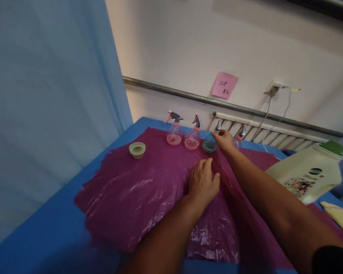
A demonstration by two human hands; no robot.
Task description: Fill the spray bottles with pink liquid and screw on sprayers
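Observation:
My right hand has its fingers closed on the neck of a spray bottle with teal liquid, upright at the back of the purple plastic sheet. Nearer to me, my left hand hovers low over the sheet, fingers apart and nothing in them. Left of the teal bottle stand two clear spray bottles with pink liquid, one close beside it and another farther left. A fourth spray bottle is partly hidden behind my right hand.
A small pale green container sits on the sheet's left part. At the right are a large cream jug with a green cap and a yellow cloth. A blue curtain hangs at the left; a radiator stands behind.

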